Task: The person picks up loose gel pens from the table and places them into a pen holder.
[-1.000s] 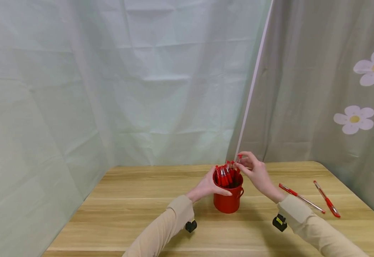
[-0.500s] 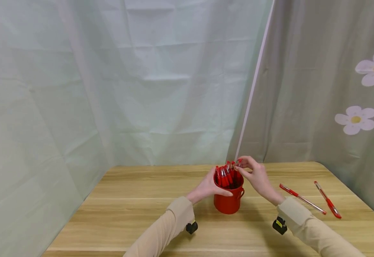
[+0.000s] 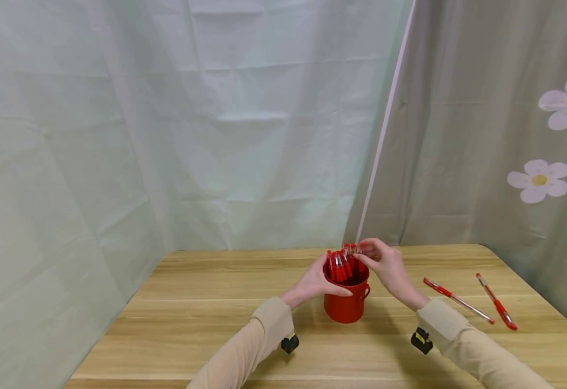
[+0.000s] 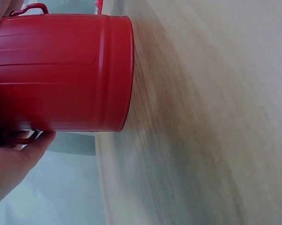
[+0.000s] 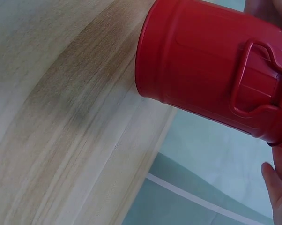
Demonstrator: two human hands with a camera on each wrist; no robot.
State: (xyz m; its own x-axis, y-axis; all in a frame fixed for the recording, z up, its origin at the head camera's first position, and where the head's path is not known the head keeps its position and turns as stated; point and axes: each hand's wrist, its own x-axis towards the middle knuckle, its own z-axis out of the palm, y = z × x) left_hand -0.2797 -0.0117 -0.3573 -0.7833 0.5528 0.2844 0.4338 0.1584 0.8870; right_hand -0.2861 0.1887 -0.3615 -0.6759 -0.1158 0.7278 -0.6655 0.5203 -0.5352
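A small red metal bucket (image 3: pixel 344 305) with side handles stands upright on the table. Several red pens (image 3: pixel 340 267), caps upward, fill its left and back part. My left hand (image 3: pixel 312 282) holds the bucket from the left, thumb across the front and fingers behind; in the left wrist view its fingers (image 4: pixel 38 146) touch the wall beside a handle. At the right side of the rim, my right hand (image 3: pixel 389 270) pinches a red pen (image 3: pixel 361 247) near its top, the lower part being inside the bucket. In the right wrist view the right hand (image 5: pixel 281 185) shows only partly.
Two red-and-clear pens lie apart to the right: one pen (image 3: pixel 458 300) slants nearer the right sleeve, the other pen (image 3: pixel 496 302) farther right. A pale curtain (image 3: pixel 264 162) hangs behind the wooden table (image 3: pixel 205 319), with a grey flowered curtain (image 3: pixel 458 162) at right.
My right hand has moved down a little, and the pen in it has sunk lower into the bucket. The left hand and the bucket stay in place.
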